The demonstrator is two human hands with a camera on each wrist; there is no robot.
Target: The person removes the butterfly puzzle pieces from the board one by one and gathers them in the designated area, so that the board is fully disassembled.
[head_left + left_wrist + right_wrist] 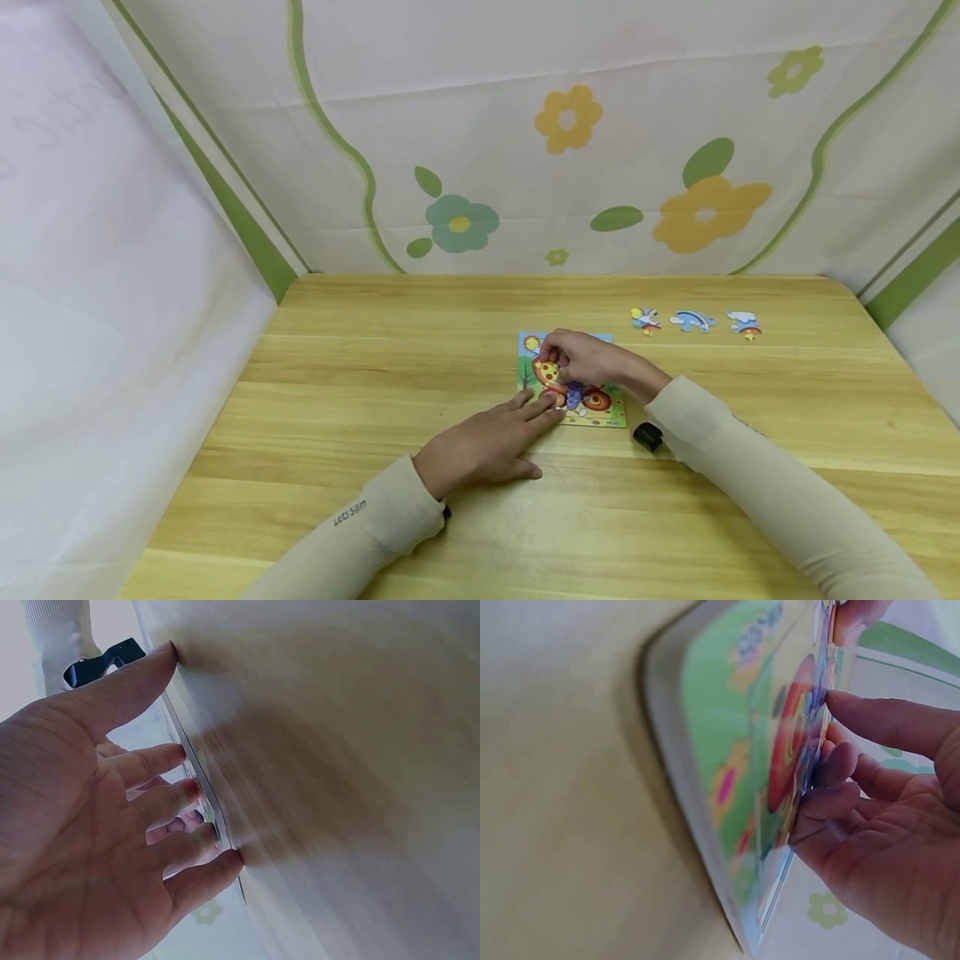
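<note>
A small jigsaw board [617, 410] with a butterfly picture lies on the table. My left hand [491, 440] rests at its lower left, fingers stretched out over the edge and thumb spread on the wood. In the left wrist view, fingertips [193, 789] reach along the board's thin edge. Over the upper part of the picture, my right hand [588, 357] bends its thumb and fingers around a red-and-yellow puzzle piece [550, 372], part of the butterfly's wing. The right wrist view has the thumb [885, 720] at the board's face with other fingers curled beneath; the hand hides some of the picture.
Three loose puzzle pieces lie in a row at the back right: one with a yellow patch [645, 321], a rainbow one [692, 321] and a cloud one [744, 325]. Flower-printed fabric [480, 108] rises behind the wooden table [360, 367].
</note>
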